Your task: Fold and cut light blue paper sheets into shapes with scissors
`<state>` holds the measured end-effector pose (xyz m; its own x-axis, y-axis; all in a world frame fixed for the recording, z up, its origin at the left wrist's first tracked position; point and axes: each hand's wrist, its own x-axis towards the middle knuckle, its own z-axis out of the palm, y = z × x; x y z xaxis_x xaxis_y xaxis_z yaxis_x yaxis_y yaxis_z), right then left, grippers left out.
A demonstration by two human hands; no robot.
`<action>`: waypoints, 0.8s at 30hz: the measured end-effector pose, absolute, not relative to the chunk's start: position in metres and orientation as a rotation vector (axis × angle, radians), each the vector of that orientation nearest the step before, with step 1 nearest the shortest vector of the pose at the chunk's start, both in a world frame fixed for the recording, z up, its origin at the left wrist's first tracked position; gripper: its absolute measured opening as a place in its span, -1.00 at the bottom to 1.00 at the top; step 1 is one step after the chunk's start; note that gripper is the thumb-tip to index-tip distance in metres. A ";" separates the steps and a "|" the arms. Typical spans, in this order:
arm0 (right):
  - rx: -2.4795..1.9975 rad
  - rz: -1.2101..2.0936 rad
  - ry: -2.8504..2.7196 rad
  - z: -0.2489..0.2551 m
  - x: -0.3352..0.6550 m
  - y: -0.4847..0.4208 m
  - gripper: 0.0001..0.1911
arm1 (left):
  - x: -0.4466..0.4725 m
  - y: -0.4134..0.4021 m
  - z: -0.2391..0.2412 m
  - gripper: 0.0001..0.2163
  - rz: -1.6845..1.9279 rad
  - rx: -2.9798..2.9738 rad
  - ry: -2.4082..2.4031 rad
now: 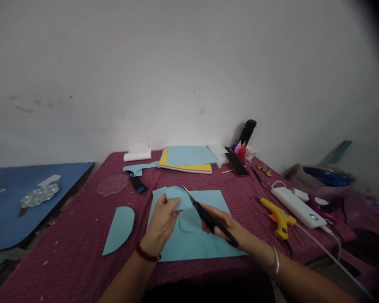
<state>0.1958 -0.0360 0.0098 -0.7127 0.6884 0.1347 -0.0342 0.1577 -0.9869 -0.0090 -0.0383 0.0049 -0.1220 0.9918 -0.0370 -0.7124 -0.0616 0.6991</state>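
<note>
left hand [166, 216]: pinches piece [185, 200], likely steadying it
right hand [230, 223]: grips scissors [207, 216], blades toward 11 o'clock, beside piece

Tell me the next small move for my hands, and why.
I'd probably make one short snip at the edge of the piece. Your left hand pinches it over the blue sheet, and your right hand holds the scissors with the blades at that edge, so they seem lined up to cut.
</note>
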 end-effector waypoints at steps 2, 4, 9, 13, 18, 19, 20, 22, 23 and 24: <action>-0.630 1.603 -1.852 0.009 0.194 -0.037 -0.15 | -0.007 -0.040 0.005 -0.85 1.589 0.570 0.691; -0.646 1.590 -1.846 0.006 0.194 -0.037 -0.16 | -0.005 -0.041 0.005 -0.86 1.591 0.577 0.706; -0.714 1.593 -1.813 -0.004 0.194 -0.037 -0.14 | -0.003 -0.040 0.004 -0.84 1.591 0.550 0.754; -0.721 1.595 -1.808 -0.007 0.194 -0.036 -0.13 | -0.003 -0.039 0.004 -0.82 1.584 0.535 0.772; -0.723 1.586 -1.809 -0.008 0.194 -0.036 -0.17 | -0.002 -0.040 0.005 -0.82 1.581 0.526 0.779; -0.728 1.578 -1.805 -0.008 0.193 -0.036 -0.18 | -0.002 -0.040 0.004 -0.83 1.582 0.527 0.779; -0.736 1.572 -1.800 -0.009 0.193 -0.037 -0.18 | -0.001 -0.040 0.004 -0.83 1.582 0.529 0.779; -0.755 1.572 -1.784 -0.011 0.193 -0.037 -0.20 | -0.001 -0.039 0.004 -0.83 1.582 0.530 0.781; -0.764 1.579 -1.773 -0.012 0.193 -0.038 -0.21 | -0.001 -0.039 0.003 -0.83 1.582 0.529 0.783; -0.768 1.589 -1.761 -0.013 0.193 -0.038 -0.21 | -0.002 -0.039 0.003 -0.83 1.582 0.528 0.784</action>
<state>0.1928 -0.0383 -0.0130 -0.6260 0.7763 0.0739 0.0060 0.0996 -0.9950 -0.0015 -0.0389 0.0032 -0.1651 0.9814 -0.0980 -0.6723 -0.0393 0.7392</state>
